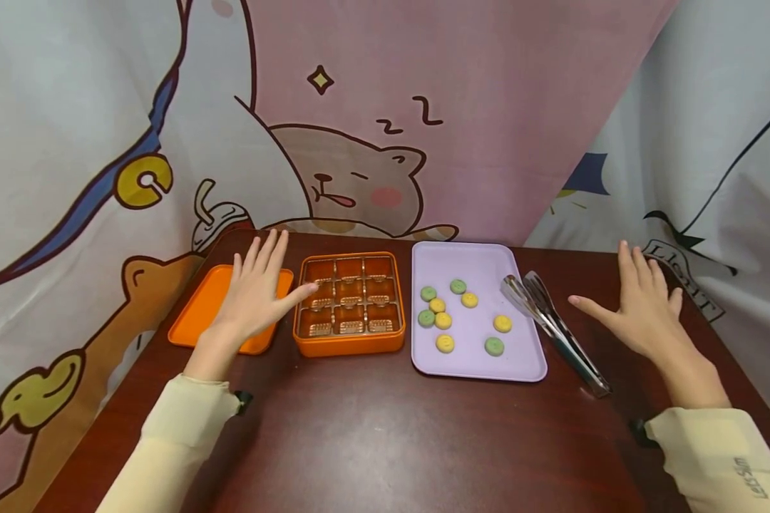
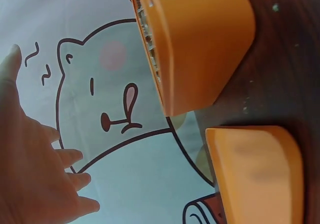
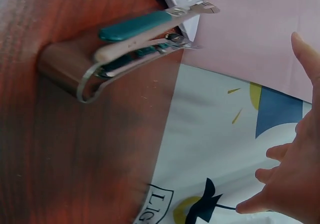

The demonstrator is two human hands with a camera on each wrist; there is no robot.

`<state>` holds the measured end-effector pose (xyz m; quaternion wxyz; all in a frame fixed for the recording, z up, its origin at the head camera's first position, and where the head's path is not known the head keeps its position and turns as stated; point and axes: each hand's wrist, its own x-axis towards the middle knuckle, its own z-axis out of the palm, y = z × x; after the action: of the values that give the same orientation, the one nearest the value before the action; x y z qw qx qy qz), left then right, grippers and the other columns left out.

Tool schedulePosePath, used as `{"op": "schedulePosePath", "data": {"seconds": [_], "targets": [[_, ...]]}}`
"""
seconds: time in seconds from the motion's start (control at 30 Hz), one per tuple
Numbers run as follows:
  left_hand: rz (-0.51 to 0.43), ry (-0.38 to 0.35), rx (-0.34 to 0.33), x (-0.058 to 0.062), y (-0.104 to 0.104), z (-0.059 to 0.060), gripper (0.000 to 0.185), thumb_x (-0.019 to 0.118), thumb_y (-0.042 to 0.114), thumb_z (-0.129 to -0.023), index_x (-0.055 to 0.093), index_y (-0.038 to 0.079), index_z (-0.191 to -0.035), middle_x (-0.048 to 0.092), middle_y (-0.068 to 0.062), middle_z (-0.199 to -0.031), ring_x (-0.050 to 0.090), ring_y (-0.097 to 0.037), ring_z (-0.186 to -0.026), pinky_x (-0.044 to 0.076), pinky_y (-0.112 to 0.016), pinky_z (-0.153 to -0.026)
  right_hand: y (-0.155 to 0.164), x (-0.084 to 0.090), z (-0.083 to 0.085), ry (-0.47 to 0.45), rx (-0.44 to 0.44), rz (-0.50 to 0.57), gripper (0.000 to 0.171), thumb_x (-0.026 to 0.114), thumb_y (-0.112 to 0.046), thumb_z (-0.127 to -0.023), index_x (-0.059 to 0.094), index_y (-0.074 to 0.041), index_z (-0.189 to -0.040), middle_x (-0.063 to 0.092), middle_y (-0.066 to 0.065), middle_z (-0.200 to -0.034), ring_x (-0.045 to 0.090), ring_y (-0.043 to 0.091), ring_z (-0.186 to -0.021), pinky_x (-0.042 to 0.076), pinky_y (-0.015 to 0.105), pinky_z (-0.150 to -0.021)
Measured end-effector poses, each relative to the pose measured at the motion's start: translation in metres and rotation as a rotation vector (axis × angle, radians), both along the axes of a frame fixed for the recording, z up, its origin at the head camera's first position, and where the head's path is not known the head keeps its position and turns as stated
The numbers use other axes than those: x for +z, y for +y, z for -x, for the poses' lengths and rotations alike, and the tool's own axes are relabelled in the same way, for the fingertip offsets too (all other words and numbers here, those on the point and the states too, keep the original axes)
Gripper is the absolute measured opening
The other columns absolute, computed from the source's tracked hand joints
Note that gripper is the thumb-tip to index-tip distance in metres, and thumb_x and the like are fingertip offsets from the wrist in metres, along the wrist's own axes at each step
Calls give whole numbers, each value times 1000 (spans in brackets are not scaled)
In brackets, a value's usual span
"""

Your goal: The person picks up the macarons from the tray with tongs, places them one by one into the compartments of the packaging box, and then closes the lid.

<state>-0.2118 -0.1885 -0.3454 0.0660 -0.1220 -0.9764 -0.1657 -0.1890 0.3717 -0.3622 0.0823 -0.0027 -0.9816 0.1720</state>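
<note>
My left hand [image 1: 252, 299] is held with straight, spread fingers above an orange lid-like tray [image 1: 195, 313], its thumb reaching over the left edge of an orange box [image 1: 353, 347]. Inside the box sits a clear divider insert [image 1: 349, 292] with several compartments. Spread in the same way, my right hand [image 1: 644, 313] is over the table's right side and holds nothing. To its left, metal tongs [image 1: 567, 345] with dark green grips lean with their tips on the rim of a lilac tray [image 1: 478, 363]. Several green discs [image 1: 494, 346] and yellow discs [image 1: 445, 343] lie scattered on that tray.
Everything stands on a dark reddish-brown table [image 1: 372, 434]. Close behind it hangs a curtain [image 1: 475, 142] printed with cartoon animals, which also runs along both sides.
</note>
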Motion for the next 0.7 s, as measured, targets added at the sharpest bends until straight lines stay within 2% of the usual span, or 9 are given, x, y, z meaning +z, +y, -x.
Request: {"op": "schedulePosePath", "data": {"seconds": [0.17,0.37,0.6,0.7], "targets": [[-6,-25,-1,-9,-3,-2,102,46,75,-91,-5,21,-162,-6,-4,-170,-3,-36,-157,-2,-65,-122,0,-11,-1,-18,-6,20,116,63,-60,-88,-15,-12,-159,-10,25,-165,-8,53,-150,-3,85,-105],[-23,-70,-9,-19,-2,-1,106,52,72,-89,-3,17,-162,-1,-8,-170,0,-36,-157,2,-64,-123,1,-25,-3,-22,6,66,121,69,-56,-85,-14,-8,-159,-5,31,-164,0,55,-149,4,83,-107],[-130,-123,-19,-36,-4,-4,111,62,68,-86,1,16,-162,3,-8,-170,6,-36,-156,5,-64,-123,4,-36,-4,-58,43,148,124,74,-51,-84,-15,-5,-157,-9,30,-163,2,56,-148,10,76,-112],[-166,-166,-17,-39,-5,-7,111,66,65,-85,2,17,-162,3,-8,-170,9,-37,-156,8,-62,-123,4,-39,-5,-76,43,179,125,74,-50,-84,-17,-5,-157,-11,30,-163,2,57,-148,11,76,-111]]}}
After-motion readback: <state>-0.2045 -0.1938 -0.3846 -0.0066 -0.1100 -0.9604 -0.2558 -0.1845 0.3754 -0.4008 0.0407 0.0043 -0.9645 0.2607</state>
